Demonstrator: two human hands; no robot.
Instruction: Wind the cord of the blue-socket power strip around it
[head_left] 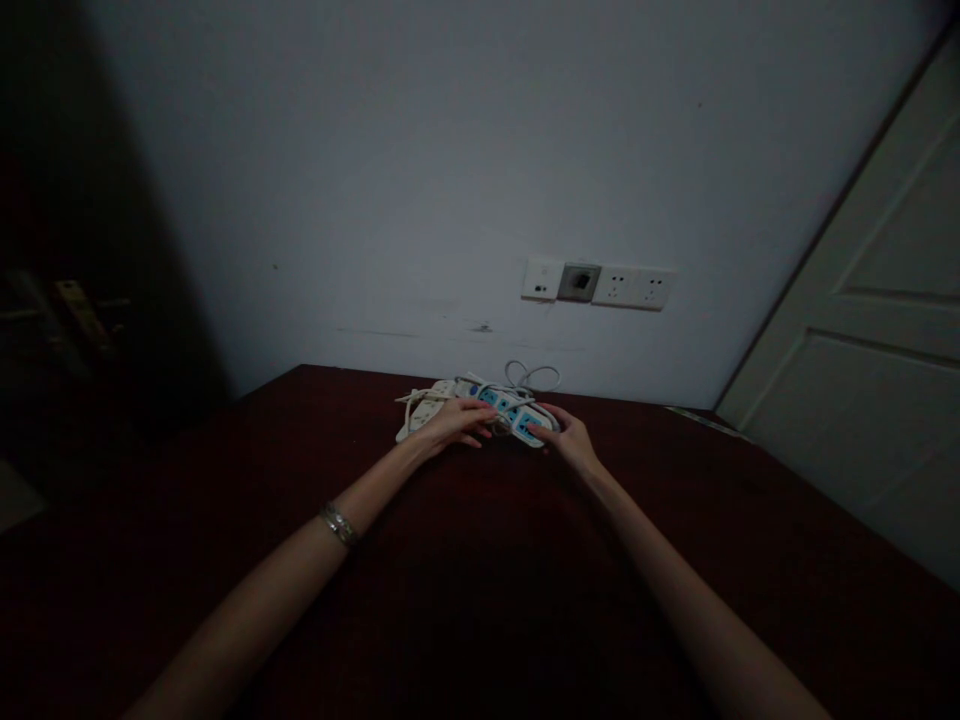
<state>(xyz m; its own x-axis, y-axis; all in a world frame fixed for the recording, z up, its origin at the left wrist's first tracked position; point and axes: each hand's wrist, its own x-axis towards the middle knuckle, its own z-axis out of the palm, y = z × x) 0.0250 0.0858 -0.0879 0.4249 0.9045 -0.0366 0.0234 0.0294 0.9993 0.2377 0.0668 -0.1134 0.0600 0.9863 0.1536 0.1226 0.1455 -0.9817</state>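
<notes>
Left hand (454, 420): fingers stretched out, slightly spread, tips resting on the blue-socket power strip (510, 408). Right hand (568, 432): thumb and fingers pinch the strip's right end. The strip lies at the far edge of the dark red surface (480, 600), near the middle. White power strip (417, 412) is just left, partly under the left hand. Cable (534, 377) loops behind, against the wall (420, 180). Near half and both side edges are open. Wall outlets (615, 286) are above.
</notes>
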